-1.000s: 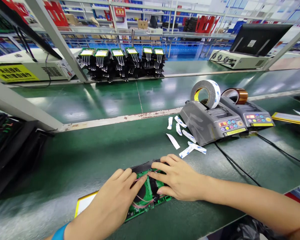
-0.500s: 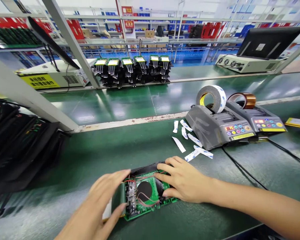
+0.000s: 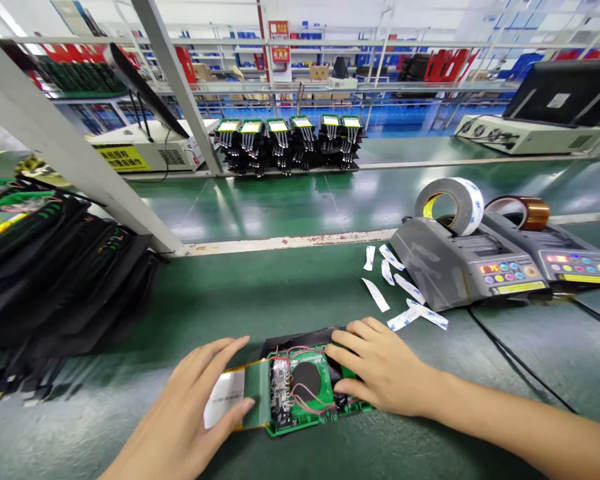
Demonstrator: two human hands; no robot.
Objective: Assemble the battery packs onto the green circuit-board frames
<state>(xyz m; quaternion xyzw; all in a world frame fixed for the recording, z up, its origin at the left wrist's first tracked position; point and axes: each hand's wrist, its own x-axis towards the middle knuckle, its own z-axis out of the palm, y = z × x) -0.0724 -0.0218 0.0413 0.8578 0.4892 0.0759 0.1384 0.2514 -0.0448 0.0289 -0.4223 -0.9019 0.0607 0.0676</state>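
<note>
A green circuit assembly [image 3: 306,387] with a black round part and pink wires lies on the bench at the lower middle. A flat display panel [image 3: 226,398] with a white label extends from its left side. My left hand [image 3: 190,400] is around that panel, thumb on its near part and fingers stretched along the far edge. My right hand [image 3: 375,363] rests over the assembly's right end, fingers spread on it, gripping its edges. What lies beneath the right palm is hidden.
Two tape dispensers [image 3: 467,260] stand at the right, with tape strips [image 3: 375,294] beside them. Stacked black assemblies [image 3: 55,280] fill the left side. More units [image 3: 285,147] stand beyond the bench rail; a black cable [image 3: 520,360] runs along the right.
The view has shifted left, so things appear further right. My left hand has moved away from the assembly's left edge, and more of the labelled panel shows.
</note>
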